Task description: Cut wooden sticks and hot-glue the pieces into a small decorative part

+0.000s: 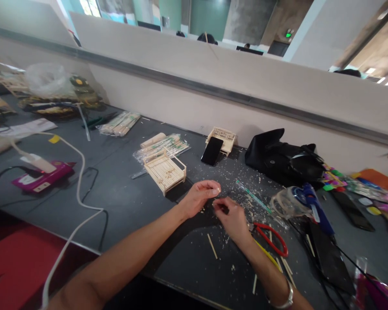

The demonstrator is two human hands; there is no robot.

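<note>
My left hand (200, 197) is raised over the dark table, its thumb and fingertips pinched on a tiny pale piece too small to name. Just below and to the right, my right hand (232, 216) has its fingers pressed together; whatever is between them is too small to make out. The two hands are close but apart. A small bamboo-stick frame (164, 172) with pale bits on its slats stands left of my left hand. Behind the hands, a black phone (212, 151) leans against a small wooden lattice model (228, 138). Red-handled pliers (273, 239) lie beside my right wrist.
Wood crumbs and loose sticks (212, 246) are scattered around. Packed sticks (170, 146) lie behind the frame. A black bag (278, 157), a clear container (286, 202) and a blue tool (318, 209) are at right. A magenta power strip (43, 176) with a white cable sits left.
</note>
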